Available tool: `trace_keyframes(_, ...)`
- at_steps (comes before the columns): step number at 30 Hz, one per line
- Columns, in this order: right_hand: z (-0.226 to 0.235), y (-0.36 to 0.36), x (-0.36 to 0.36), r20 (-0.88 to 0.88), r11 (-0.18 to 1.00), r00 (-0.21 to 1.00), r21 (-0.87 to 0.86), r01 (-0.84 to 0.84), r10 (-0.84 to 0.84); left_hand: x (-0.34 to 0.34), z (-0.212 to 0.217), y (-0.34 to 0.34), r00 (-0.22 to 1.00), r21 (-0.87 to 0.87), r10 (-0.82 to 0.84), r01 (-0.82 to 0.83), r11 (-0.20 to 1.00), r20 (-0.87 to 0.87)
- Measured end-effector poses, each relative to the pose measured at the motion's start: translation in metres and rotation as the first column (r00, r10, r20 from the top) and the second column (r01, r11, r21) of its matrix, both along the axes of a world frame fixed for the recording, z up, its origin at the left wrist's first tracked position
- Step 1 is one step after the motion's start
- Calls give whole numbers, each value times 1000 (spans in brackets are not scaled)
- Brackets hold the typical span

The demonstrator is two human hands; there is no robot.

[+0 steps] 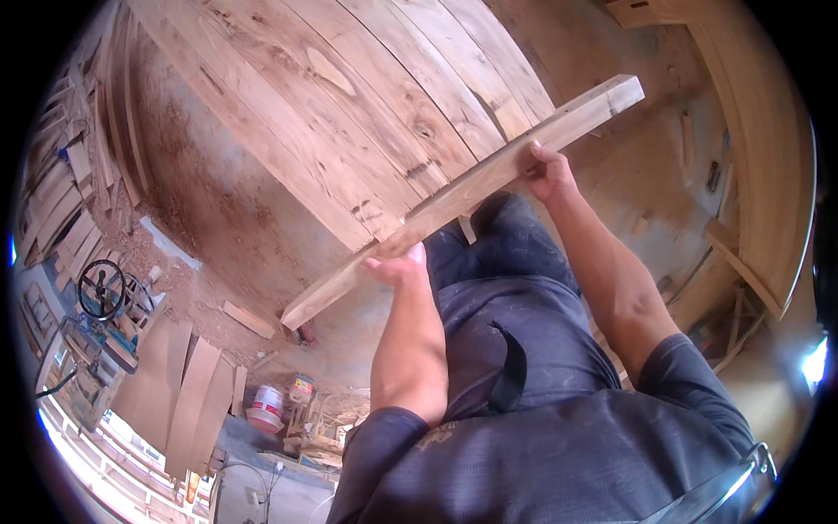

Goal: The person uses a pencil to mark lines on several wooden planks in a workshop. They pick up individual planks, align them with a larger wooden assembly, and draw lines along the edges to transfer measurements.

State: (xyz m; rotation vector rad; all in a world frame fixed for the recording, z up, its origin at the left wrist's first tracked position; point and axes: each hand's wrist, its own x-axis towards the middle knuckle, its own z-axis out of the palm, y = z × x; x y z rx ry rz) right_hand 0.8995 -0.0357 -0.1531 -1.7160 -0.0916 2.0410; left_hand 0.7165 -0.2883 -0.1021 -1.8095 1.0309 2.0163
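Observation:
A long, squared wooden beam (476, 188) lies slantwise across the near ends of a panel of joined planks (323, 113). My left hand (397, 266) grips the beam left of its middle, thumb along the near face. Farther right, my right hand (550, 172) is wrapped round it from the near side, with some fingers hidden beneath. The beam's ends stick out past the panel on both sides. Along the line where beam and planks meet, narrow dark gaps show; whether they are fully joined I cannot tell.
A machine with a black handwheel (101, 289) stands at the left among stacked boards. Buckets (265, 409) and wood scraps sit at lower left. A large curved wooden piece (755, 157) rises at right. Shavings and offcuts litter the floor (236, 210).

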Motion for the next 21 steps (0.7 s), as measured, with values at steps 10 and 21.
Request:
trace_keyframes(10,3,3,-8,-46,997,996,-24,76,-77,-18,12,18,997,74,78,-78,994,7)
trace_keyframes(21,21,1,-22,-47,996,995,-14,85,-85,-21,4,20,995,46,93,-92,995,-33)
